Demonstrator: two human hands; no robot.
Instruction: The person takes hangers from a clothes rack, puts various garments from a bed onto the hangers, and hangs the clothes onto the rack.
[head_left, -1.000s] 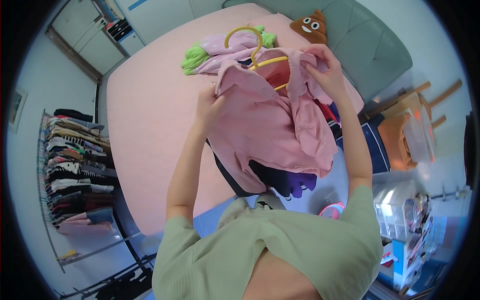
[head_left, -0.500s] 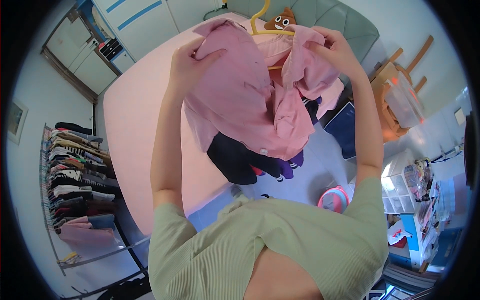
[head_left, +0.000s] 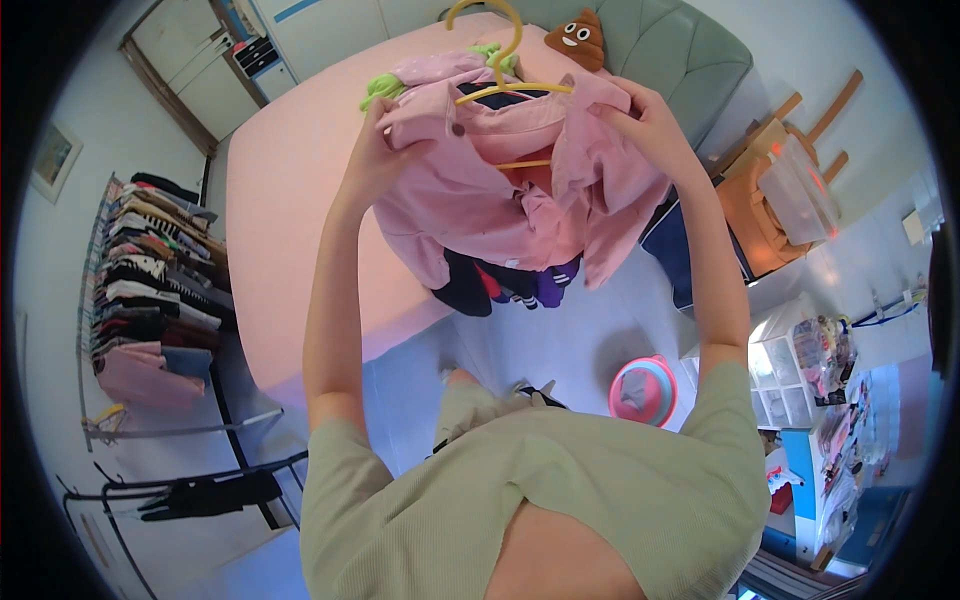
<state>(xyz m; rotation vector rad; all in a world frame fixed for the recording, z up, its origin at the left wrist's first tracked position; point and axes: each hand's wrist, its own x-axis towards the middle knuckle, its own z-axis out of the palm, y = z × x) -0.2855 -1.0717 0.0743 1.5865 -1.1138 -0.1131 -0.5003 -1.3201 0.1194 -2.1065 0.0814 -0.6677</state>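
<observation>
nearest lay the person's own ribbed, pale green top (head_left: 530, 470), with both bare forearms reaching forward from its sleeves. the left hand (head_left: 378, 158) gripped one shoulder of a pink jacket (head_left: 480, 200), its thumb pressed on the front. the right hand (head_left: 645, 128) grasped the other side by the collar, fingers and thumb pinching the cloth. the jacket hung between the two hands, raised in front of the person, past the near edge of the bed. a yellow hanger (head_left: 499, 80) sat inside its neck, the hook standing up beyond the collar and a lower bar crossing the opening. a dark button (head_left: 458, 129) showed near the left hand. below the hem hung black cloth (head_left: 465, 288) and purple cloth (head_left: 551, 287); what held them could not be told.

lower down, a pink basin (head_left: 614, 392) stood on the floor with grey cloth (head_left: 635, 388) in it. beyond the jacket spread the bed (head_left: 290, 250), covered in pale pink, where a lavender and green garment (head_left: 440, 68) lay crumpled. farthest, a brown plush toy (head_left: 577, 42) leaned by the grey-green headboard (head_left: 680, 60).
</observation>
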